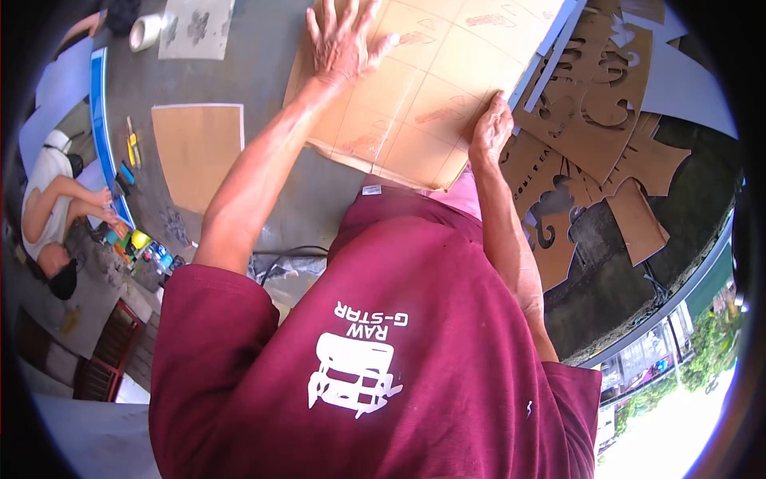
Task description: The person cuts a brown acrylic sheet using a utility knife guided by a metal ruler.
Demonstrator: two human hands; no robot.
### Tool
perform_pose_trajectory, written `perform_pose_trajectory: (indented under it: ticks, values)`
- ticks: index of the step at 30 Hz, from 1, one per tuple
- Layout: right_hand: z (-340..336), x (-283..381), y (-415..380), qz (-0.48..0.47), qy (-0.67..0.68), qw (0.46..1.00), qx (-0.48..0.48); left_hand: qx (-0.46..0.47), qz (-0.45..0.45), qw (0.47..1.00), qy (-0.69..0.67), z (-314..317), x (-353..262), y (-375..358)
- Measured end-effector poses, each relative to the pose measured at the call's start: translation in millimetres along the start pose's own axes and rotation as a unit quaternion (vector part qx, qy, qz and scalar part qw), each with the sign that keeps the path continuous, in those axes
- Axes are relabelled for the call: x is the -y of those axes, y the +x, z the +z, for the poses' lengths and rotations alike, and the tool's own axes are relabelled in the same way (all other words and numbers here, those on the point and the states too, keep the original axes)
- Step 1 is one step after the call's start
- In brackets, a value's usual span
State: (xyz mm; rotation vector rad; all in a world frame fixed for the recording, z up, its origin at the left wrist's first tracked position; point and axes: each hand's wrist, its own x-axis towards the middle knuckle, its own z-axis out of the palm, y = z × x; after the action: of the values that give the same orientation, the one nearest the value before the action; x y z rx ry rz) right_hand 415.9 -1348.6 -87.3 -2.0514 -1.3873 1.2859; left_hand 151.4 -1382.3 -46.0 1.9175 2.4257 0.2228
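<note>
Two bare hands rest on a large tan cardboard sheet marked with a pencilled grid and reddish print lying on the grey floor. One hand, the left hand, lies flat on the sheet's top — fingers spread apart, gripping nothing. The right hand closes on the sheet's edge, fingers curled over it. Just beyond that hand sits a pile of brown cardboard cut-out scraps. Well off from the flat hand — a plain brown cardboard rectangle and a white tape roll.
</note>
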Motion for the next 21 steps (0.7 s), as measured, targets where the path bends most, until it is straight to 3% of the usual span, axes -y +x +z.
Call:
perform_pose_trajectory:
  ticks: [1, 4, 7, 10, 11, 15, 21]
  values:
    - [6, -5, 1, -0.007, 0.031, 0.999, -0.042, 0.001, -0.010, 1.000, 0.000, 1, 4, -13]
    - [2, -19, 3, 0.011, 0.001, 1.000, 0.017, 0.010, -0.038, 0.999, 0.002, 4, 5, -39]
    - [4, -16, -28, -0.007, 0.018, 0.999, -0.027, -0.002, -0.052, 0.999, 0.002, 10, 5, -45]
    - [12, -13, -53, 0.045, 0.004, 0.996, -0.075, -0.009, -0.055, 0.998, -0.006, 9, 5, -47]
    - [5, 1, -63, 0.115, 0.001, 0.993, -0.025, -0.007, -0.060, 0.998, -0.009, 10, 5, -48]
    - [16, -20, -50, 0.074, -0.064, 0.992, -0.075, 0.017, -0.067, 0.998, 0.009, 4, 2, -47]
    - [19, -12, -52, 0.128, -0.074, 0.985, -0.091, 0.027, -0.069, 0.997, 0.011, 7, 6, -46]
